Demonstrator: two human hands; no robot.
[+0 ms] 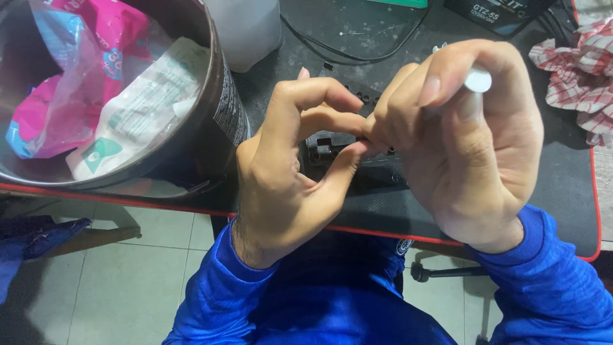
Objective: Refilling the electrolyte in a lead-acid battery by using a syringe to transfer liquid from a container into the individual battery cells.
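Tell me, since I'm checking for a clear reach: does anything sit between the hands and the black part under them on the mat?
Nothing visible does. The left hand and right hand meet fingertip to fingertip right above the black part. The right hand also holds a small white piece. The bucket stands off to the left.

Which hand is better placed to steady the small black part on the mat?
Probably the left hand: its thumb and forefinger are pinched right above the black part. The right hand is occupied, its grip closed on a small white-tipped tool.
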